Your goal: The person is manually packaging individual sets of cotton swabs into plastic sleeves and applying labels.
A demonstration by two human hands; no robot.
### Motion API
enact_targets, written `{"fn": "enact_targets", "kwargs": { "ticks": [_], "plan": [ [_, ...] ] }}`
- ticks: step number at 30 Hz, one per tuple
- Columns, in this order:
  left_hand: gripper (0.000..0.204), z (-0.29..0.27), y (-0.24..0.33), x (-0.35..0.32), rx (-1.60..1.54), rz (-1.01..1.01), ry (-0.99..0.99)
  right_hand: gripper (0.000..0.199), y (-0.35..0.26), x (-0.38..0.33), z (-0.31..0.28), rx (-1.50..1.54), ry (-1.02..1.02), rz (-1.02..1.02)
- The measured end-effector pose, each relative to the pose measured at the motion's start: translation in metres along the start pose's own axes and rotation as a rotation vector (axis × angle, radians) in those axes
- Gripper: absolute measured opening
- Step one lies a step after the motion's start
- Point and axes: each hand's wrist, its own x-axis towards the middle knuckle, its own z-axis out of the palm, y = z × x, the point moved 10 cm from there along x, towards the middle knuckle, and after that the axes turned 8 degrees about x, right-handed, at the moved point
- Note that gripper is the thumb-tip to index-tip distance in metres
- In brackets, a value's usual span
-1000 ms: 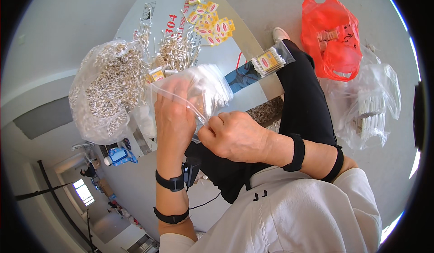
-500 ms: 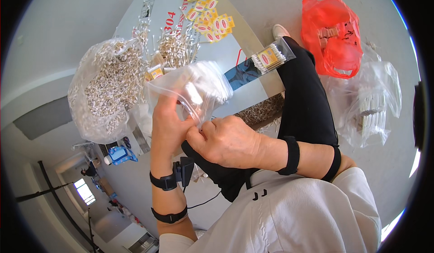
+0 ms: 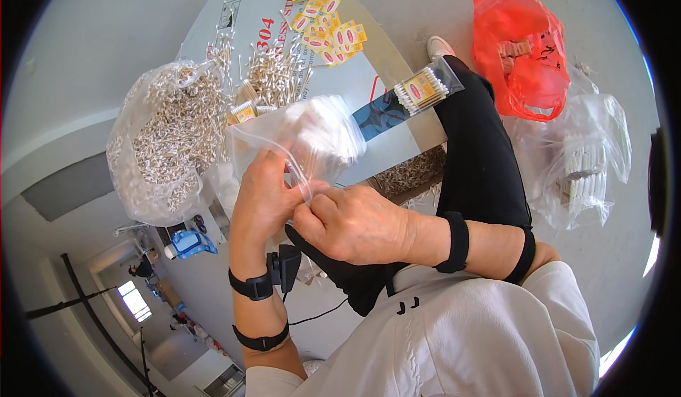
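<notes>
Over the table's near edge lies a clear plastic bag point(image 3: 323, 138) with whitish contents that I cannot make out through the glare. My left hand point(image 3: 264, 191) is closed on its near edge, thumb and fingers on either side of the plastic. Close against the left thumb, my right hand point(image 3: 358, 223) pinches the same edge; its fingertips are partly hidden. Behind the bag is a loose heap of cotton swabs point(image 3: 273, 78), beside a bundle of swabs with a yellow card point(image 3: 243, 112).
A big clear bag full of swabs point(image 3: 167, 135) stands left. Yellow cards point(image 3: 330, 32) lie at the back. A packed swab bag point(image 3: 423, 88) rests at the table's right edge. Right, on the floor, are a red bag point(image 3: 521, 49) and a clear bag with swab packs point(image 3: 585, 159).
My left fingers have drawn back slightly along the bag's edge, and the left forearm has shifted a little left. The right hand stays nearly in place, still pinching.
</notes>
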Motion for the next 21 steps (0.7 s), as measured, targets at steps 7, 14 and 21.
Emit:
{"fn": "enact_targets", "kwargs": {
  "ticks": [7, 14, 21],
  "plan": [
    [0.077, 0.021, -0.018, 0.008, -0.181, -0.076, 0.047, 0.019, -0.001, -0.001, 0.005, 0.003, -0.042, 0.008],
    [0.073, 0.009, 0.006, 0.007, 0.052, 0.056, 0.102, 0.021, -0.001, 0.001, 0.003, 0.011, -0.011, -0.013],
    [0.055, 0.001, 0.017, -0.008, 0.158, 0.187, 0.113, 0.020, -0.001, 0.003, 0.001, 0.018, 0.018, -0.001]
  ]
}}
